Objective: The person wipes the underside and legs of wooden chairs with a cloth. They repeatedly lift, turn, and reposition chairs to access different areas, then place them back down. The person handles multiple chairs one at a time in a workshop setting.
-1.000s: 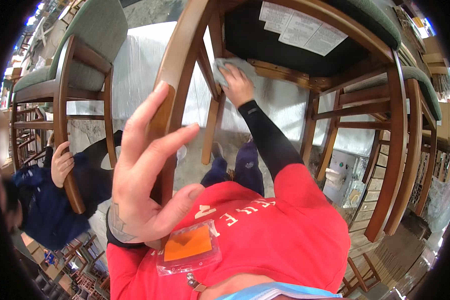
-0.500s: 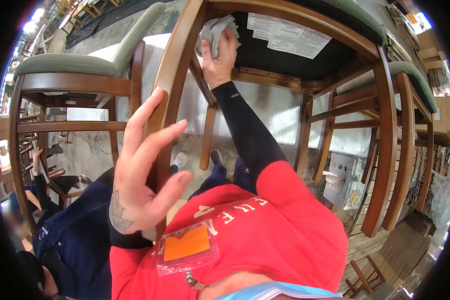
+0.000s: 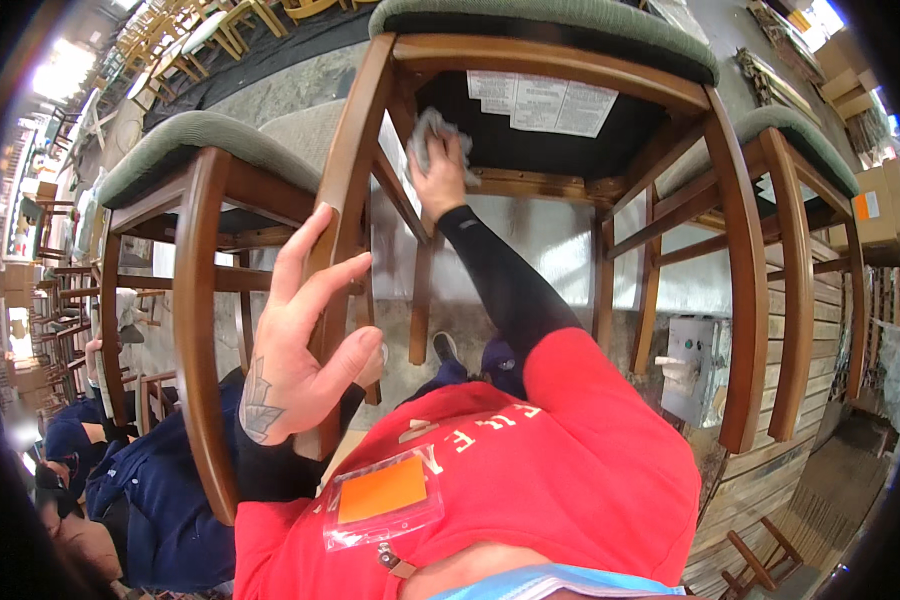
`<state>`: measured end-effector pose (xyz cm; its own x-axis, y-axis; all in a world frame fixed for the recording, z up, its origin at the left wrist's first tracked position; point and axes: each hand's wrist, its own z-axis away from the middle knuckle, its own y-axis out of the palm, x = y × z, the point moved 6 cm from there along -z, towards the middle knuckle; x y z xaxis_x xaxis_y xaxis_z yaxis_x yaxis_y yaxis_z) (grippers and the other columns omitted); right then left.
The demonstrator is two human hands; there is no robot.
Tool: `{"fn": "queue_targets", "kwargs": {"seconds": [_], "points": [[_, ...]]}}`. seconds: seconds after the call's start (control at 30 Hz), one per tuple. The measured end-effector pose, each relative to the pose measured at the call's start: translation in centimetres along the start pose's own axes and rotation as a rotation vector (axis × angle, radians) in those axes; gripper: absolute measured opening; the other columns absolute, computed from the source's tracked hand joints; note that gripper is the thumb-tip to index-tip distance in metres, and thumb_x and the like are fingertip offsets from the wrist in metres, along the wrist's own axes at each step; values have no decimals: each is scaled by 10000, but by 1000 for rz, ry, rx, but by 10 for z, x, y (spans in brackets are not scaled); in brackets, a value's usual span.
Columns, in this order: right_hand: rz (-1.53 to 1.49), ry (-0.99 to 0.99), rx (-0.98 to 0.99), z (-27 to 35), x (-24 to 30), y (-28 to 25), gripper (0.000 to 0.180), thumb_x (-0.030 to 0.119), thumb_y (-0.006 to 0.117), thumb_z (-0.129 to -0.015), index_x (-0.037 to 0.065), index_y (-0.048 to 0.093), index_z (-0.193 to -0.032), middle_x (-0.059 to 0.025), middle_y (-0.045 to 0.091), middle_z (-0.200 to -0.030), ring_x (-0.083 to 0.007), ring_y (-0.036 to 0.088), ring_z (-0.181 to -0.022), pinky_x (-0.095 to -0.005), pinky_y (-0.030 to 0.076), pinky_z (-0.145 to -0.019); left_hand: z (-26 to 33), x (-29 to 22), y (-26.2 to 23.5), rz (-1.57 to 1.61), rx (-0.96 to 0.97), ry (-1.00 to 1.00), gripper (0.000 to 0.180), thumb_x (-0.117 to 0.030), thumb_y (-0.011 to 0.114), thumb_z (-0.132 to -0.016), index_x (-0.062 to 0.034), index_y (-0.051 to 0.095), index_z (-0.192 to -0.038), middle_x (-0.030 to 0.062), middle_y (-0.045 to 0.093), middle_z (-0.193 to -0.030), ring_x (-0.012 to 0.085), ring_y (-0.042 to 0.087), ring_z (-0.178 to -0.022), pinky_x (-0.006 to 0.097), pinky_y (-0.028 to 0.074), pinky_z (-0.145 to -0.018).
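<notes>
A brown wooden chair (image 3: 550,78) with a green-grey padded seat stands before me, the dark underside of its seat in view. Paper labels (image 3: 545,100) are fixed to that underside. In my right hand (image 3: 440,180) is a bunched grey rag (image 3: 436,140), pressed by the inner left corner of the seat frame. My left hand (image 3: 305,350) is open against the chair's near left leg (image 3: 355,150), fingers spread and fingertips at the wood. What its palm touches is partly hidden.
A similar chair (image 3: 205,260) is close on my left, beside a person in dark blue clothes (image 3: 160,490). Another chair (image 3: 805,190) stands to the right. A grey box with buttons (image 3: 695,365) sits beyond the right legs. Cardboard boxes (image 3: 885,210) are stacked at far right.
The chair on my left has turned and shifted right, closer to mine. My right hand with the rag is slightly lower in view. My left hand stays at the leg.
</notes>
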<state>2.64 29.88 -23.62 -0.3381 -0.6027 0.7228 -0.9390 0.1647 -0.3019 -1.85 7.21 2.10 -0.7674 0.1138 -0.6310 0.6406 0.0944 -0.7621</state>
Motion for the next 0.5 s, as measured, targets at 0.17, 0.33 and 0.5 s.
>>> {"fn": "queue_targets", "kwargs": {"seconds": [0.17, 0.33, 0.5], "points": [[-116, -203, 213, -4, 36, -8, 338, 119, 757, -742, 73, 710, -1073, -155, 612, -1165, -367, 621, -1035, -434, 525, -872, 14, 10, -5, 49, -31, -64, 524, -84, 705, -774, -14, 632, -1288, 230, 353, -1580, 398, 359, -1470, 447, 340, -1163], [189, -683, 54, -34, 67, -14, 277, 177, 684, -774, 227, 729, -1042, 56, 580, -1322, -283, 501, -1089, -435, 455, -850, 16, 15, -4, 190, -54, -65, 535, -233, 674, -851, 11, 613, -1323, 237, 379, -1575, 371, 358, -1476, 450, 283, -1185], [501, -605, 685, 54, -7, 26, 322, 153, 651, -813, 209, 726, -1121, 43, 584, -1360, -308, 536, -1128, -485, 465, -882, 15, 12, -8, 260, -100, -101, 565, -346, 655, -909, 23, 607, -1334, 234, 385, -1577, 351, 345, -1487, 448, 256, -1196]]}}
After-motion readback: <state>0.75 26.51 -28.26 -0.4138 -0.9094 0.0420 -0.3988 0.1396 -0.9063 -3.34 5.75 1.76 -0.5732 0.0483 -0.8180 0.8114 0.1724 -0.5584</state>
